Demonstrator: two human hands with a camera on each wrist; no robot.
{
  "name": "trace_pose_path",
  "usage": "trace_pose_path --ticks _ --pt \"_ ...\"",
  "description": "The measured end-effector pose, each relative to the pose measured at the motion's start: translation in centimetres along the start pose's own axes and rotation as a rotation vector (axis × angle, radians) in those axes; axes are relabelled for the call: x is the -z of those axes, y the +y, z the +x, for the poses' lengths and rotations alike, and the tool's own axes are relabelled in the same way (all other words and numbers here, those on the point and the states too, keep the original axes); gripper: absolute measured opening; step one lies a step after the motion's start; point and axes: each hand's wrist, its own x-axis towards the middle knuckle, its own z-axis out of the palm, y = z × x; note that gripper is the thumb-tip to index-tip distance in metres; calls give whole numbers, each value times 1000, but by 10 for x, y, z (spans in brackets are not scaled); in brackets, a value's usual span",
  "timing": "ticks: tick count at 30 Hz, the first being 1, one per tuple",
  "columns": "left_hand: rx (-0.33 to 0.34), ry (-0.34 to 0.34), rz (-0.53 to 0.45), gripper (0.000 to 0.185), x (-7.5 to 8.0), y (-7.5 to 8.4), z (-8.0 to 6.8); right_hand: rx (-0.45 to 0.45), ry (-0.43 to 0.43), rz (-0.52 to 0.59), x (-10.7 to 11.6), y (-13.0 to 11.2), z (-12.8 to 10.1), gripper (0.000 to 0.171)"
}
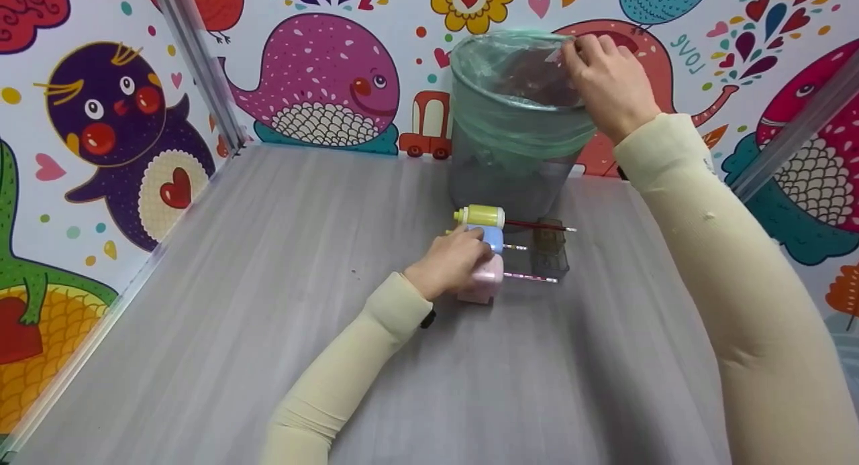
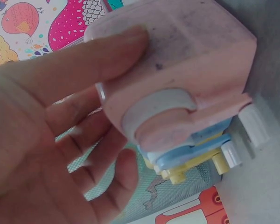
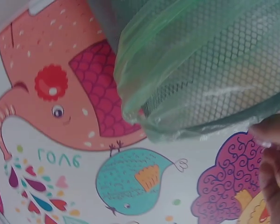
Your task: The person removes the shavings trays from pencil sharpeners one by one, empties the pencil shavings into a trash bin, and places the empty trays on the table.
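Note:
My left hand holds a pink crank pencil sharpener, thumb along its body, the other fingers curled at its side. Beyond it in a row are a blue sharpener and a yellow one; crank handles show in the left wrist view. From their right sides stick out a pink patterned pencil, a short patterned pencil and a dark red pencil. With thumb and fingers, my right hand pinches a thin green bin bag at the rim of a mesh bin.
Clear smoky plastic boxes sit beside the pencils, in front of the bin. A grey table runs up to cartoon-printed walls, with a metal post at the back left corner.

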Motion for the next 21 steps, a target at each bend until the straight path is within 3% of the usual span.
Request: trace_pose_path --ticks 8,14,21 --pt "12 -8 -11 33 1 1 0 102 51 -13 1 -4 0 50" --pt "30 -33 -25 36 1 2 0 118 20 -77 2 -6 0 53" --pt "31 -25 -12 34 1 2 0 129 15 -78 1 -6 -1 53"
